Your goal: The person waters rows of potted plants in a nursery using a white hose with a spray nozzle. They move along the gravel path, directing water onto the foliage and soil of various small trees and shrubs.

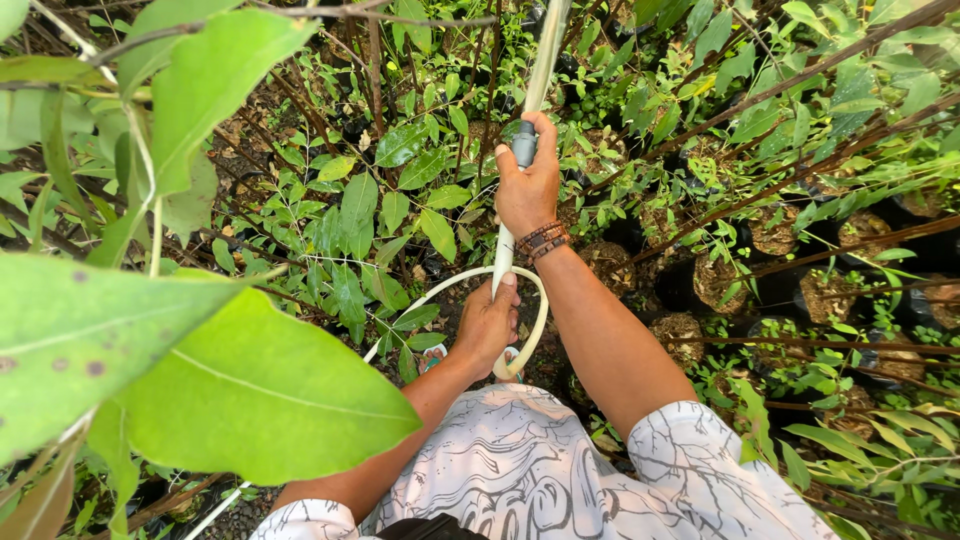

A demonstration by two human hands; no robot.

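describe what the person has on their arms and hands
Both hands, the left hand and the right hand, are bare, with no gloves. The right wrist wears stacked brown beaded bracelets. Forearms are uncovered; short white sleeves carry a dark, branching line pattern.

Outdoor nursery in daylight: big green leaves (200, 380) near left, potted saplings in black bags (770, 290) right and far
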